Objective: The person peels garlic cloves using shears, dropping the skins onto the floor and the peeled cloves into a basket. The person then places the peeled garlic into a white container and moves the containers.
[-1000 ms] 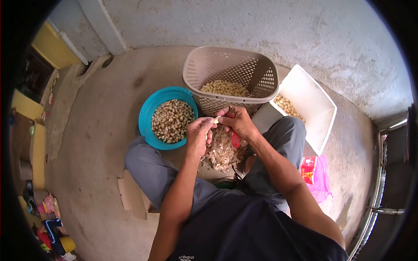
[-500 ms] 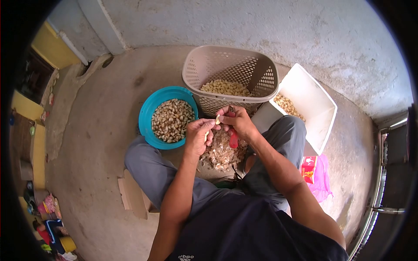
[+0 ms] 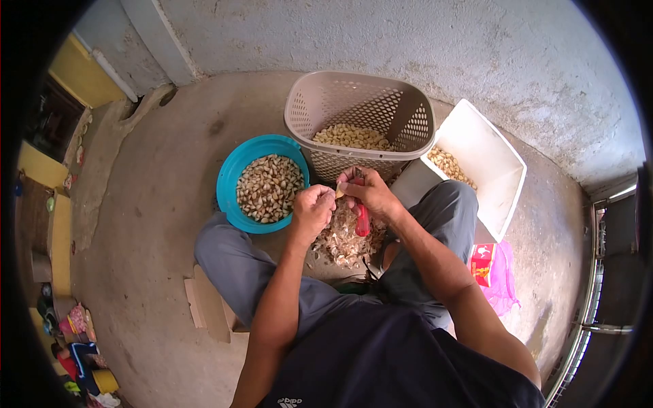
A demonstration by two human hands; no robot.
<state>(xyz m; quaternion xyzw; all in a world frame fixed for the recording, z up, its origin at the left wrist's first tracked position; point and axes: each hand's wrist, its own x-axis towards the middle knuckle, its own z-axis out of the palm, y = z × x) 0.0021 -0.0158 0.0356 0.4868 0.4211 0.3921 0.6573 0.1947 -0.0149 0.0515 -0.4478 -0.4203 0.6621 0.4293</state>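
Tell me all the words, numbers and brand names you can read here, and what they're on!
"adidas": small white letters on the dark shirt, near the picture's bottom edge.
Red packet: it has white and yellow marks, but any words are too small to read.
I can't read any numbers or signs.

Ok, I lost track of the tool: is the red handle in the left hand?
No, the red handle sticks out from the grip of the right hand.
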